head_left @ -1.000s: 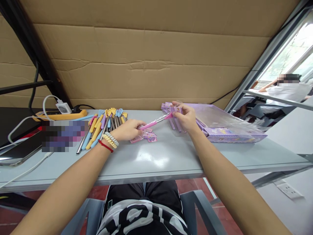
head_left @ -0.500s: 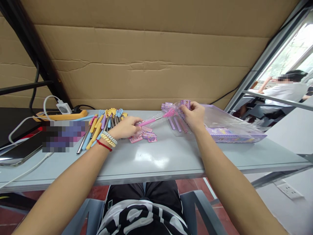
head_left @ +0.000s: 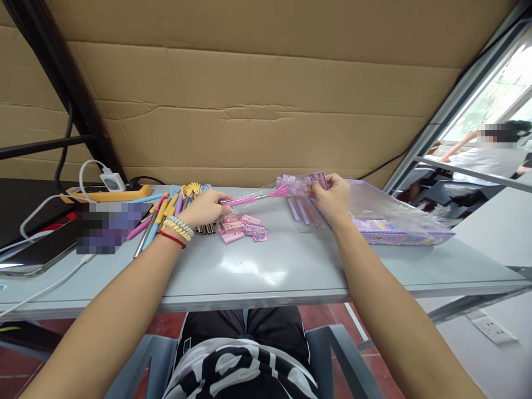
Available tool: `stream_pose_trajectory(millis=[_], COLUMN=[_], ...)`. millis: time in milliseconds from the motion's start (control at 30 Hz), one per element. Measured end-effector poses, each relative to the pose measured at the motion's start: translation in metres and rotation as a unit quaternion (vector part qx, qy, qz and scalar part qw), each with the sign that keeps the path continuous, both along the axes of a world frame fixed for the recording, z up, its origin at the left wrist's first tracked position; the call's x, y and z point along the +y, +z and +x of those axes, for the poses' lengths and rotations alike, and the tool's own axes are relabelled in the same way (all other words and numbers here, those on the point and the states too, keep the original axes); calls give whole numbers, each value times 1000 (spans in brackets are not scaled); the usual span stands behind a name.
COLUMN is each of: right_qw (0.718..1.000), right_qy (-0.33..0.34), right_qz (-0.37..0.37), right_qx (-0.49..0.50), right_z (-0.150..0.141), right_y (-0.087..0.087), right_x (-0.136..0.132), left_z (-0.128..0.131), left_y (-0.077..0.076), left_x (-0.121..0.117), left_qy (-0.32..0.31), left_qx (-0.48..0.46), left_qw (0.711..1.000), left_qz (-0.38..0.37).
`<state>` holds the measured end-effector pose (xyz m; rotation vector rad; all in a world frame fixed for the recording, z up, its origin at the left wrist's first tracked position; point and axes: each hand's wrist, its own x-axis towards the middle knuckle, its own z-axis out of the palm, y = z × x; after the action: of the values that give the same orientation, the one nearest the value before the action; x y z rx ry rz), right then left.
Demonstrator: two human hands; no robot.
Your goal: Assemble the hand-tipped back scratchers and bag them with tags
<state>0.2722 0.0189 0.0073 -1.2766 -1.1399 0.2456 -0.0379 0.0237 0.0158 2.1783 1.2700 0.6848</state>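
My left hand [head_left: 208, 207] is closed on the handle end of a pink back scratcher [head_left: 248, 199] with a small hand-shaped head. Clear plastic surrounds the scratcher and stretches toward my right hand [head_left: 333, 198]. That hand pinches a purple printed card [head_left: 319, 179] on a clear plastic bag, just left of the box. Beneath it lie several purple and pink handles [head_left: 303, 211] in clear bags. Small pink and purple cards [head_left: 244, 228] are scattered between my hands. By my left wrist is a pile of yellow, blue, purple and pink back scratchers [head_left: 171, 206], partly hidden by my hand.
A purple box [head_left: 405, 238] with clear film stands on the right of the grey table [head_left: 253, 277]. On the left are a phone [head_left: 39, 249], a yellow power strip [head_left: 106, 193] and white cables. Cardboard [head_left: 257, 122] lines the back. Another person [head_left: 490, 160] sits beyond the frame.
My left hand has moved left, drawing the pink back scratcher away from my right hand. More of the small cards now shows. My right hand stays nearly in place.
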Motion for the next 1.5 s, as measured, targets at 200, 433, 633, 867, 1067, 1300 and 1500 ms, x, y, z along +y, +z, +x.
stream_pose_trajectory(millis=[200,433,633,867,1067,1300,1500], right_qw=[996,992,985,987,984,974,983], right_qy=[24,40,40,89,137,149,141], right_qz=[39,26,36,3,-36,-23,-50], right_qx=[73,113,164,130,112,167,104], right_z=[-3,3,2,4,3,-1,7], right_y=[-1,1,5,1,-2,-1,-5], right_x=[3,3,1,4,6,7,4], left_z=[1,5,8,8,6,6,5], left_y=[-1,1,2,-1,-1,0,-1], left_x=[0,-6,-7,-6,-5,-5,-4], left_qy=[1,-16,-21,-15,-10,-10,-3], left_qx=[-6,14,24,31,12,6,5], left_qw=[1000,1000,999,999,1000,1000,1000], left_qz=[-25,-4,6,17,14,16,11])
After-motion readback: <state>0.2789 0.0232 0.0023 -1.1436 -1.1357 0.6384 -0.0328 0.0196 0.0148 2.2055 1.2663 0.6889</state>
